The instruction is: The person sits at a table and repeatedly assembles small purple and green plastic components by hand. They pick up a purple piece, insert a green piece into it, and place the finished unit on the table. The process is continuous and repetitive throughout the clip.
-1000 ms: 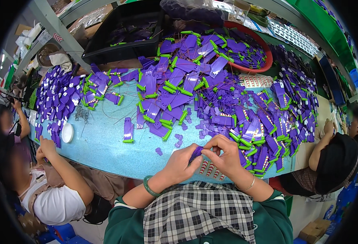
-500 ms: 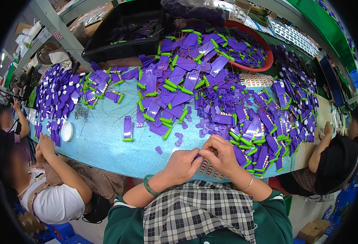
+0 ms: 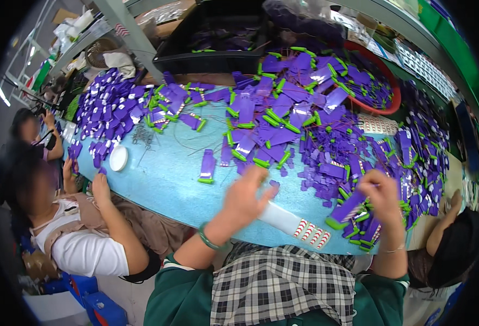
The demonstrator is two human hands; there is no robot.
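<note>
My right hand (image 3: 383, 196) is closed on the upper end of a flat purple piece with a green end (image 3: 350, 207), which hangs tilted over the right-hand heap. My left hand (image 3: 243, 198), blurred by motion, reaches over the blue table with its thumb apart from its fingers. I see nothing held in it. Between the hands lies a white strip (image 3: 280, 217) bearing red-and-white striped stickers (image 3: 311, 233). Small purple bits (image 3: 323, 187) are heaped beyond it. A lone purple-and-green piece (image 3: 207, 166) rests left of the main pile of such pieces (image 3: 291, 108).
A black bin (image 3: 209, 65) and a red basin (image 3: 396, 100) stand at the back, holding more purple parts. At left are a white round dish (image 3: 118, 158) and another purple heap (image 3: 109, 106). People sit on both sides, one in a white sleeve (image 3: 98, 252).
My hands, together before, have parted: the left moved forward, the right went right with a purple-and-green piece in it. The sticker strip is now uncovered. The whole view has shifted.
</note>
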